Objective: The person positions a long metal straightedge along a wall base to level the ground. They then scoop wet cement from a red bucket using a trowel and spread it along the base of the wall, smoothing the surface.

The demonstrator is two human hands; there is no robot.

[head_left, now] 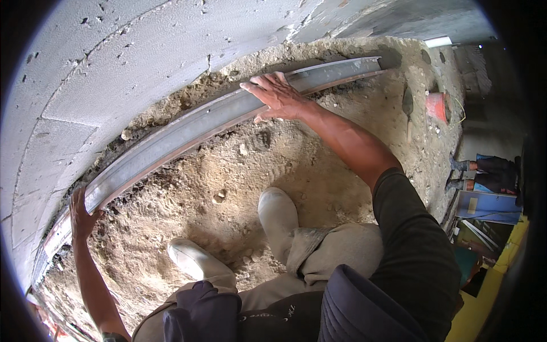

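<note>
A long grey metal channel [188,126] lies on the dirt along the foot of the wall, looking curved in this wide view. My right hand [277,98] spans it toward its far right part, fingers spread over the far edge and thumb at the near edge. At the left part, my left hand [84,216] grips across the channel, with its fingers on the far side and the thumb apart. Part of the left palm's contact is hidden.
The grey block wall [125,62] rises just beyond the channel. Rough, stony soil [171,194] surrounds my pale boots [277,214]. A trowel [408,105] and red bucket [437,107] are at the right. Farther right stands another person [493,174], near a blue panel [490,206].
</note>
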